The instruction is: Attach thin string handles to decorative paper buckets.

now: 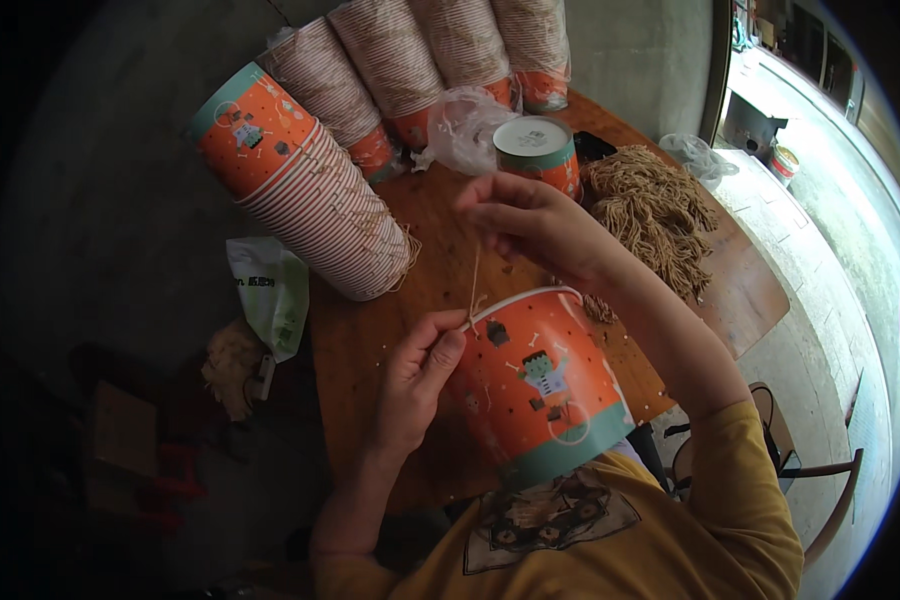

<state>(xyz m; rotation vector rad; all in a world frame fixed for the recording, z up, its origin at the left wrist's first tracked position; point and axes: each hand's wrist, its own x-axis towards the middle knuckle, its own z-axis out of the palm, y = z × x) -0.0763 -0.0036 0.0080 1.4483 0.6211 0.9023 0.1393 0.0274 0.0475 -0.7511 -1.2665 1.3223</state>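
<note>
An orange paper bucket (540,385) with a green band, white rim and cartoon print leans tilted against my front. At the left of its rim, my left hand (418,375) is closed, thumb and fingers pinching the edge where a thin twine cord (475,270) is tied or threaded. The cord runs up taut from there to my right hand (520,215), whose fingers are pinched on its upper end above the bucket. The bucket's inside is hidden from this view.
A tall leaning stack of nested buckets (320,195) stands left on the wooden table (440,235). Several plastic-wrapped stacks (390,55) line the back. An upturned bucket (535,140), crumpled plastic bag (467,125) and twine heap (650,215) lie right of them. A chair (840,500) stands right.
</note>
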